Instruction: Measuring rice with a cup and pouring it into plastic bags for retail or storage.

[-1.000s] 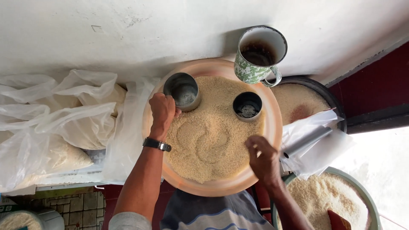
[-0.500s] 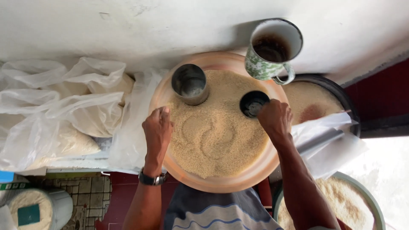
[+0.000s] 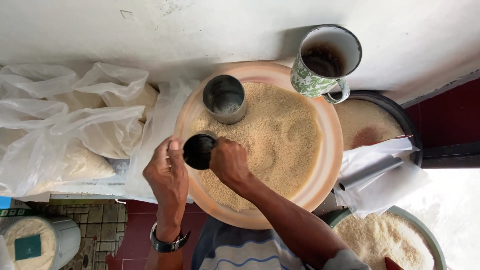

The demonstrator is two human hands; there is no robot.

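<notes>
A round orange tray (image 3: 332, 150) full of pale grain lies in front of me. My right hand (image 3: 229, 162) grips a small dark metal cup (image 3: 199, 151) at the tray's left edge, tilted in the grain. My left hand (image 3: 167, 180), with a black wristwatch, touches the cup's left side with its fingers. A taller metal can (image 3: 225, 99) stands upright in the grain at the tray's far left.
A green-patterned enamel mug (image 3: 325, 60) stands behind the tray. Clear plastic bags (image 3: 75, 125) of grain lie left. A dark pan (image 3: 380, 122) of grain, a plastic sheet with a metal tube (image 3: 370, 172), a green-rimmed bowl (image 3: 395, 235) and a white bucket (image 3: 40, 240) sit around.
My right hand has carried the small cup from the tray's right side across to its left edge. My left hand has drawn back to meet it there.
</notes>
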